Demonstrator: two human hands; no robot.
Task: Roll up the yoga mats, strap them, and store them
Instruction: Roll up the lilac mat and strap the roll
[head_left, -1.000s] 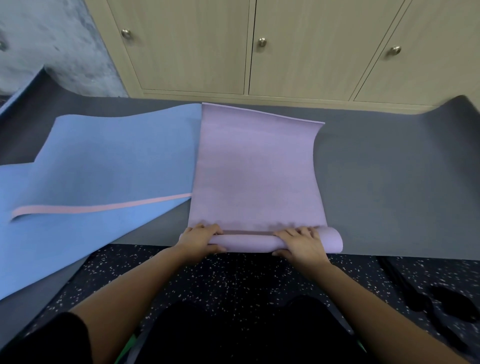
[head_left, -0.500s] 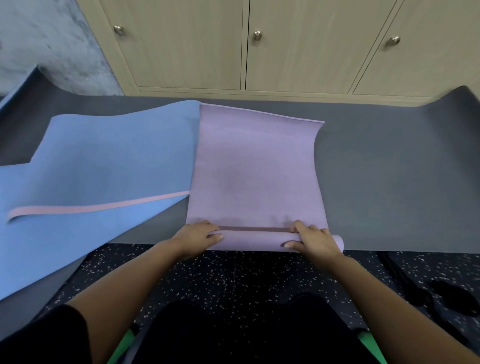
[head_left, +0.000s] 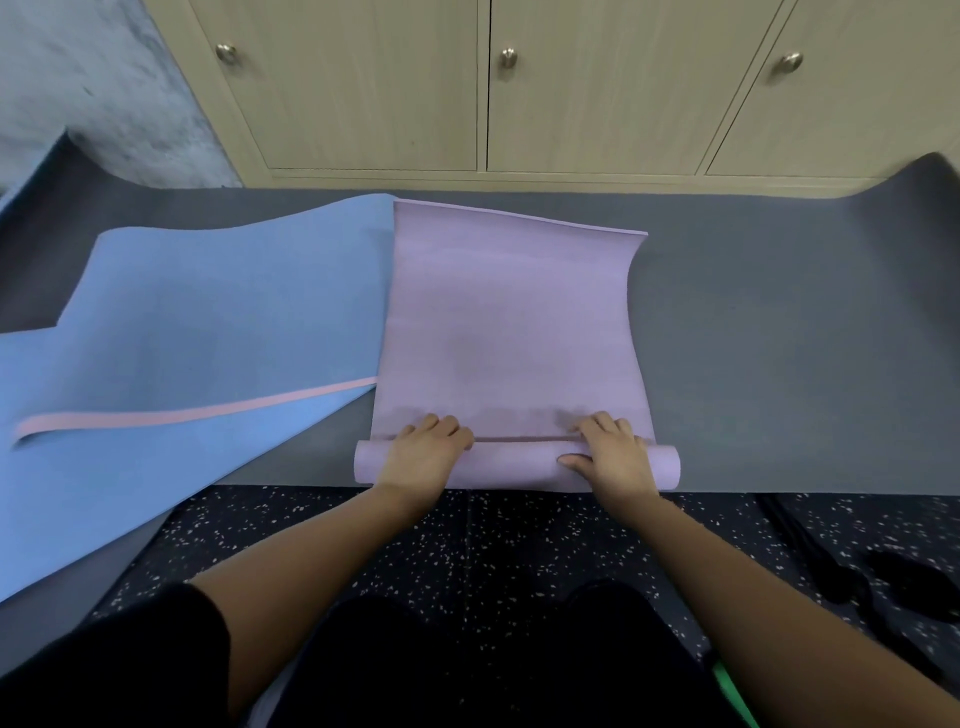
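A lilac yoga mat (head_left: 509, 332) lies flat in front of me, its near end wound into a roll (head_left: 514, 465). My left hand (head_left: 423, 454) grips the left part of the roll, fingers curled over its top. My right hand (head_left: 613, 452) grips the right part, fingers over the top and thumb on the near side. To the left a blue yoga mat (head_left: 208, 322) lies spread out with a pink folded edge (head_left: 197, 413). Both sit on a wide grey mat (head_left: 779, 338).
Light wooden cabinet doors (head_left: 587, 88) with round knobs stand behind the grey mat. Black straps (head_left: 857, 577) lie on the speckled dark floor (head_left: 519, 540) at the right. A rough concrete wall (head_left: 88, 83) is at the far left. My knees fill the bottom.
The roll has grown thicker and moved a little farther from me. Both hands shifted over its top; the left end of the roll now sticks out past my left hand.
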